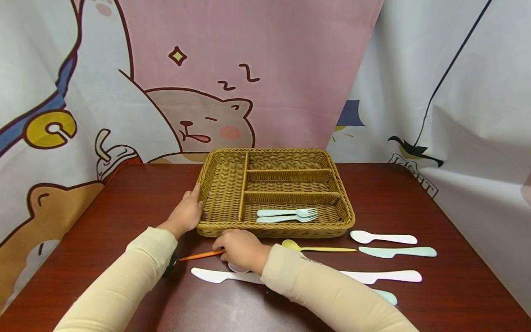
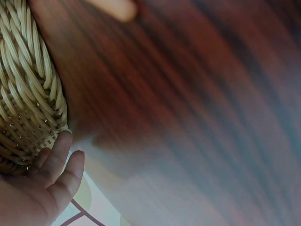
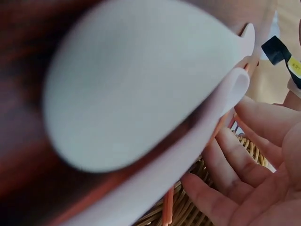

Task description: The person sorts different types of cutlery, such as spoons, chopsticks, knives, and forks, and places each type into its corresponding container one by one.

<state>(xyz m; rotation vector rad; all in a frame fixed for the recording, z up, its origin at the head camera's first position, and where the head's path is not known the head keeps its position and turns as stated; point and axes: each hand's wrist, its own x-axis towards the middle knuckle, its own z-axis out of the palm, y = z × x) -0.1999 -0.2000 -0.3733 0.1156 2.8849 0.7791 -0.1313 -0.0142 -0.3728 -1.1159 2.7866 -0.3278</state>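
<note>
My left hand rests against the left wall of a wicker basket; its fingers lie extended along the weave in the left wrist view. My right hand is low over the table in front of the basket. Its thumb and fingers pinch an orange utensil, whose working end is hidden. Just under that hand, a pale spoon's bowl looms large in the right wrist view, beside a whitish handle. Two pale-green forks lie in the basket's front right compartment.
On the table lie a yellow spoon, a white spoon, a pale-green knife, a white knife and another white utensil. A pale-green piece is partly under the right sleeve. A printed curtain hangs behind.
</note>
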